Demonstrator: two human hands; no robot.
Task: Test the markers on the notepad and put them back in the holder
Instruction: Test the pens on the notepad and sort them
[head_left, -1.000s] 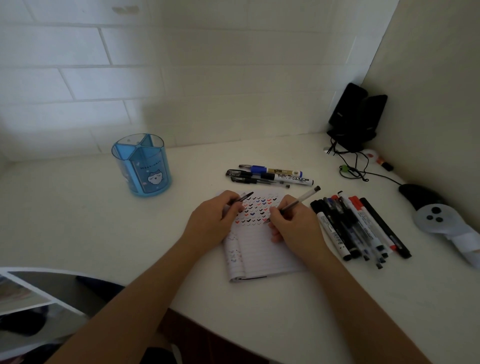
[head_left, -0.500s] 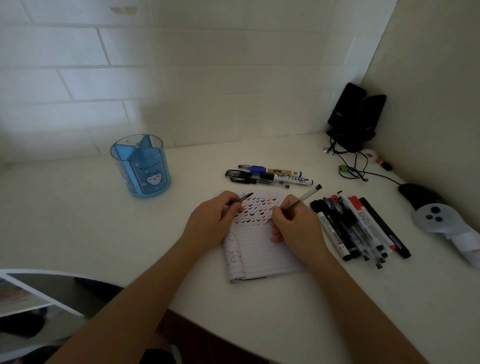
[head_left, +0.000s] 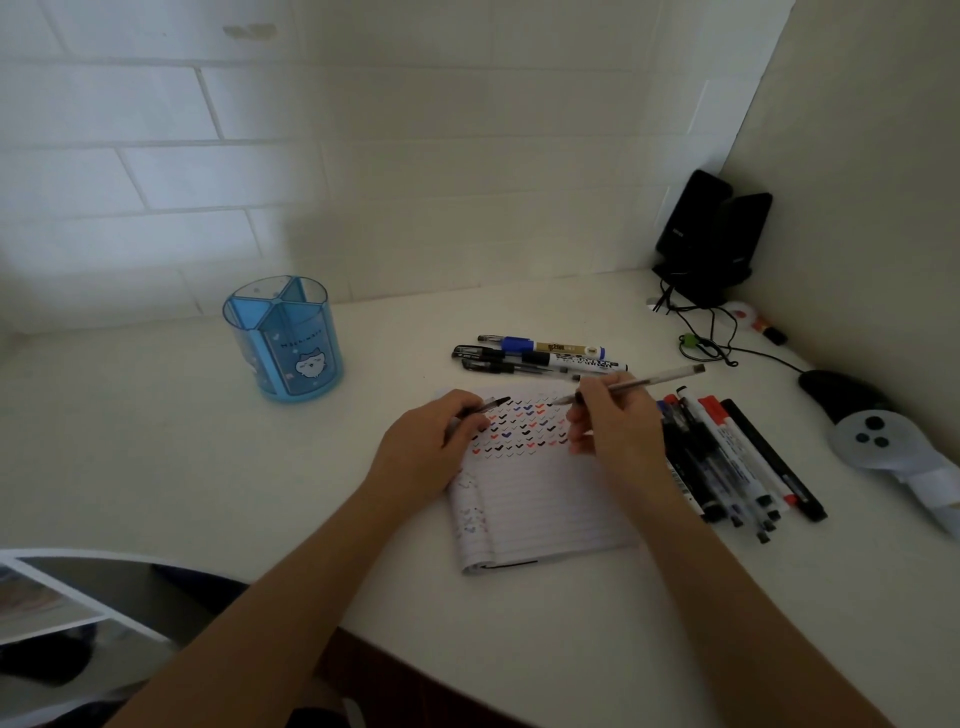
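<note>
A lined notepad (head_left: 540, 509) lies open on the white desk, its top rows filled with small coloured tick marks. My right hand (head_left: 613, 431) grips a thin clear pen (head_left: 649, 382), lifted off the paper with its tip near the pad's upper right. My left hand (head_left: 426, 452) rests on the pad's left edge and holds a black pen cap (head_left: 491, 405). A blue see-through holder (head_left: 283, 338) with a cat picture stands empty at the left. A few markers (head_left: 545, 356) lie beyond the pad. Several more markers (head_left: 727, 457) lie in a row to its right.
Two black speakers (head_left: 711, 234) with cables stand in the back right corner. A black computer mouse (head_left: 836, 392) and a grey controller (head_left: 878, 441) lie along the right wall. A white frame (head_left: 67, 587) shows at the lower left below the desk edge.
My right hand has lifted the pen from the tick marks and swung it up and to the right, so it lies flatter. My left hand has stayed in place.
</note>
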